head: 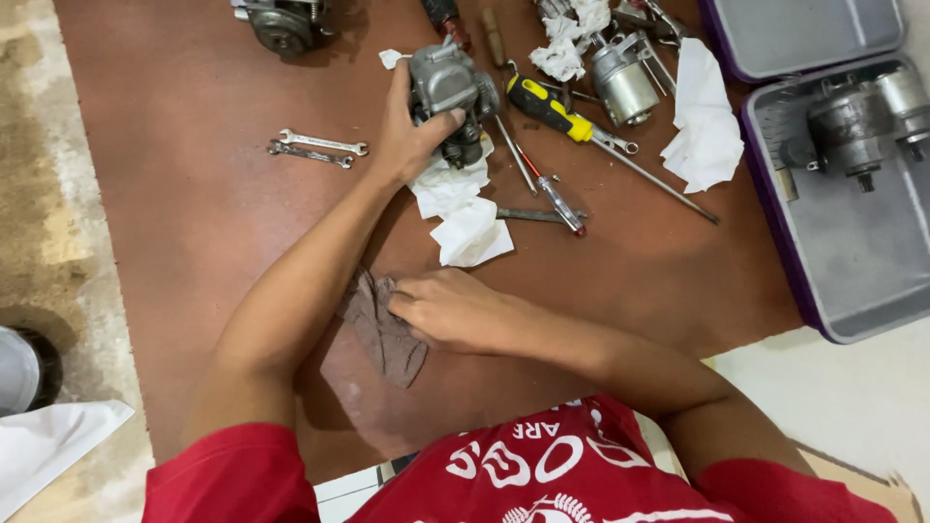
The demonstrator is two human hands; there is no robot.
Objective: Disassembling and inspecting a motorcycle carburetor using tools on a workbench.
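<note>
On the brown mat (194,194) we see our left hand (412,131) clenched around the grey metal carburetor (448,85) at the far middle, above white paper, while our right hand (448,308) pinches the dirty rag (383,334) nearer us.

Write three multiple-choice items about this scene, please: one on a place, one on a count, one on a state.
1. Where is the dark rag? A. under the right hand B. in a tray C. on a shelf
2. How many wrenches lie side by side? A. one B. two C. five
3. The left hand is: A. flat on the floor B. shut on the grey metal part C. holding a screwdriver
Answers: A, the hand rests on it; B, a pair shows; B, fingers wrap it.
</note>
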